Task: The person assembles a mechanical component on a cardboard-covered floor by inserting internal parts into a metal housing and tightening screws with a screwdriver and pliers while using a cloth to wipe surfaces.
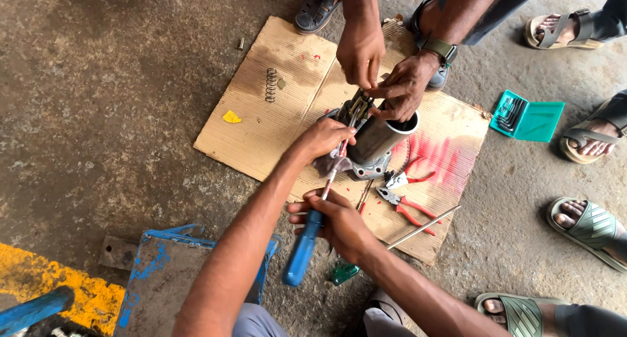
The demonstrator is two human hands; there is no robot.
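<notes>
Cardboard sheet (261, 134); right hand (339, 221) gripping blue-handled screwdriver (304, 245), left hand (323, 140) clasping metal cylinder assembly (375, 144).

Both bare forearms are extended forward from the lower edge of the view. The left hand (323, 140) is reached farther out, palm down, fingers curled in a closed grip. The right hand (336, 221) is held nearer the body, fingers wrapped shut, wrist bent slightly inward.
</notes>
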